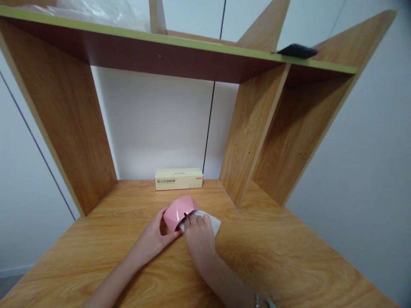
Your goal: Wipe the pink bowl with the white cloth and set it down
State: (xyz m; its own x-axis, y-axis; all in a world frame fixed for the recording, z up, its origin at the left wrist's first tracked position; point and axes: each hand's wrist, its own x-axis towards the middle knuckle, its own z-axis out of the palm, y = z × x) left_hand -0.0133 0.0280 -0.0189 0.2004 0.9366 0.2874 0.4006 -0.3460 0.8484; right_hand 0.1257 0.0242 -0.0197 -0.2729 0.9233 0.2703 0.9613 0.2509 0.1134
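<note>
A pink faceted object [177,211] stands tilted on the wooden desk [276,252]. My left hand [153,238] grips it from the left, fingers curled round its lower edge. My right hand [199,235] presses a white cloth [213,222] against the pink object's right side, fingers closed over the cloth. Both forearms reach in from the bottom edge.
A long cream box with printed text [179,178] lies at the back of the desk against the white wall. Wooden shelf uprights [247,137] rise left and right, with a shelf board [154,47] overhead. A black item [297,51] lies on the upper shelf.
</note>
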